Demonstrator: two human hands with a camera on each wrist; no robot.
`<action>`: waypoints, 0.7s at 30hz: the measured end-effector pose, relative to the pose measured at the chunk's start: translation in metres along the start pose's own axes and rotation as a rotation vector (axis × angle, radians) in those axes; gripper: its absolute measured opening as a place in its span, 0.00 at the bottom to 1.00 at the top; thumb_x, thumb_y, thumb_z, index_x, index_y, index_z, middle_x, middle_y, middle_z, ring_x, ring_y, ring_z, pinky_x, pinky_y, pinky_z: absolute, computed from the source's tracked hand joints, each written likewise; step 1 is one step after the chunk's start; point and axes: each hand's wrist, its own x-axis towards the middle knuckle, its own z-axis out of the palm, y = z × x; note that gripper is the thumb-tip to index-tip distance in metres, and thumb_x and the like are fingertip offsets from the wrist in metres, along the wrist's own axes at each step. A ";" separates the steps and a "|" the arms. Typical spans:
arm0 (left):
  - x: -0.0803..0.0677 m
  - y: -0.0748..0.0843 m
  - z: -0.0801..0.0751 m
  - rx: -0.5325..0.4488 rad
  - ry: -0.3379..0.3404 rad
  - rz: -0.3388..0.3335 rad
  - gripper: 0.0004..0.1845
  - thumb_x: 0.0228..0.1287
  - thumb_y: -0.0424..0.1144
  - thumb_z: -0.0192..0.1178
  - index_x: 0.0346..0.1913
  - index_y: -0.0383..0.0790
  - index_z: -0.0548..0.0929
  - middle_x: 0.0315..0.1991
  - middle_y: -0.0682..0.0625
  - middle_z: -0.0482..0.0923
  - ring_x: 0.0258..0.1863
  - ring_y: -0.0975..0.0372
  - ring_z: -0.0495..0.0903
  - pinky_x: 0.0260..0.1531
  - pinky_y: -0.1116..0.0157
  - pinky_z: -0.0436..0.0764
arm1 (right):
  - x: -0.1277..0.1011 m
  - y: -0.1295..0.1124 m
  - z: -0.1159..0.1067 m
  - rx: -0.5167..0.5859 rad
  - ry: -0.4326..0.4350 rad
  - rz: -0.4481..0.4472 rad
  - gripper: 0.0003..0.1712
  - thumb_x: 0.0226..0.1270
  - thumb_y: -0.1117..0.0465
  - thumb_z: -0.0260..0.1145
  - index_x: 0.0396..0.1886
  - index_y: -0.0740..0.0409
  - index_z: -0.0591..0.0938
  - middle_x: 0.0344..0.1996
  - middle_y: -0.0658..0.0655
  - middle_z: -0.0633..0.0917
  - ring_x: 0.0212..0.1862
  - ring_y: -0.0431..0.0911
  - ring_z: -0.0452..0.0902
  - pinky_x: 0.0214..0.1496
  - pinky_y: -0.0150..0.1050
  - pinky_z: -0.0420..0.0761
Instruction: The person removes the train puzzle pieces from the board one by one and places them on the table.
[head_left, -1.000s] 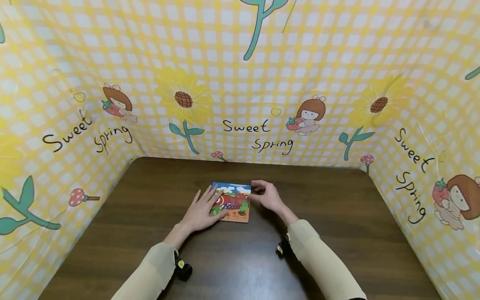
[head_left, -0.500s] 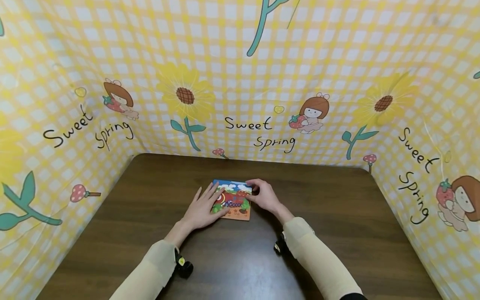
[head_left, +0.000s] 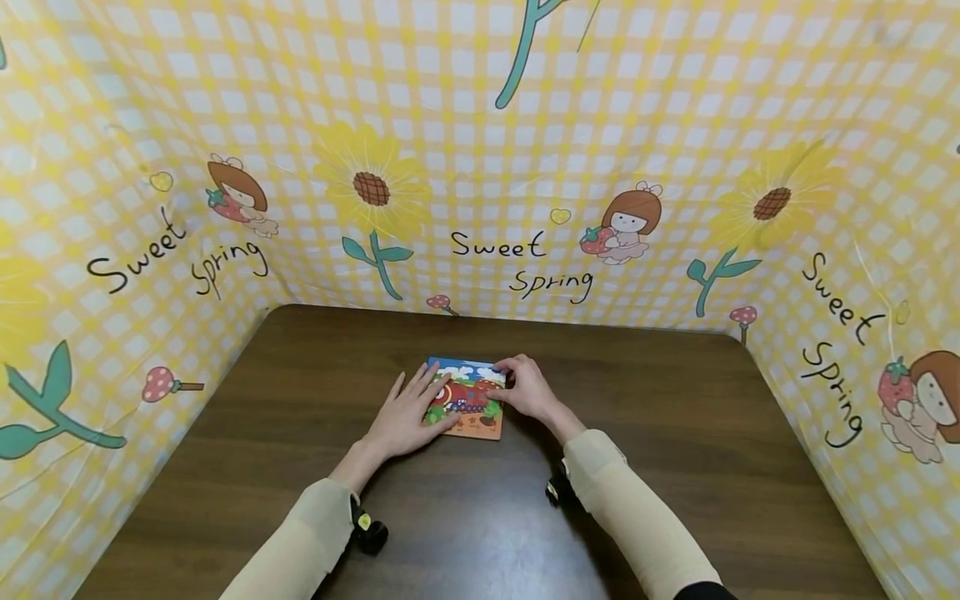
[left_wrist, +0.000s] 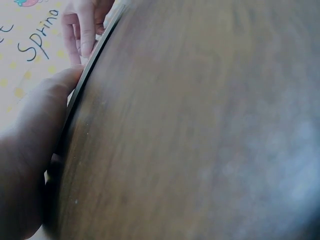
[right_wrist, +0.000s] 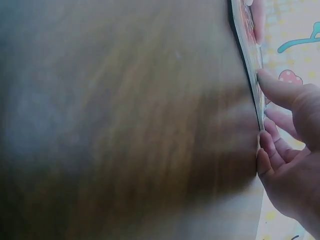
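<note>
Brown table (head_left: 675, 433): one puzzle board (head_left: 468, 400), two hands (head_left: 405, 417) on it.

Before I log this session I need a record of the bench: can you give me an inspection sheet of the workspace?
Surface: dark wooden table, glossy, lit from above.
Job's things: picture puzzle board lying flat near the middle, train scene facing up.
Clutter: nothing seen.
Hands: left hand rests flat on the board's left part, fingers straight; right hand has curled fingers at the board's right edge.
Cables: nothing seen; a small black camera sits under each wrist.
Surroundings: yellow checked backdrop with sunflowers and "Sweet Spring" lettering on three sides.
</note>
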 end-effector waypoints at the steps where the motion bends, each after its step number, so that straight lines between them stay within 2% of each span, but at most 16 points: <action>1: 0.000 0.000 0.000 0.001 0.000 -0.001 0.45 0.62 0.75 0.45 0.77 0.56 0.55 0.80 0.51 0.47 0.80 0.53 0.46 0.76 0.40 0.45 | 0.000 0.000 0.000 0.005 0.000 0.001 0.28 0.54 0.51 0.77 0.53 0.56 0.82 0.45 0.55 0.79 0.43 0.47 0.72 0.47 0.42 0.76; 6: 0.001 -0.001 0.002 0.007 -0.003 -0.004 0.45 0.62 0.76 0.44 0.77 0.57 0.55 0.80 0.52 0.46 0.80 0.54 0.46 0.76 0.41 0.44 | 0.003 -0.002 0.000 0.029 0.014 0.011 0.26 0.53 0.52 0.77 0.50 0.58 0.82 0.45 0.59 0.78 0.44 0.50 0.72 0.48 0.45 0.74; 14: 0.000 -0.002 0.004 0.005 -0.008 -0.005 0.45 0.61 0.76 0.43 0.77 0.58 0.54 0.80 0.52 0.46 0.80 0.54 0.45 0.76 0.41 0.43 | 0.004 -0.007 0.001 0.058 0.014 0.083 0.26 0.53 0.54 0.78 0.50 0.58 0.80 0.54 0.62 0.75 0.57 0.57 0.70 0.63 0.55 0.68; 21: 0.001 -0.002 0.003 0.005 -0.005 0.000 0.45 0.62 0.76 0.44 0.77 0.58 0.55 0.80 0.52 0.46 0.80 0.54 0.45 0.76 0.41 0.43 | 0.004 -0.010 0.002 0.101 0.028 0.105 0.26 0.54 0.56 0.77 0.50 0.58 0.79 0.51 0.61 0.78 0.56 0.57 0.71 0.62 0.54 0.65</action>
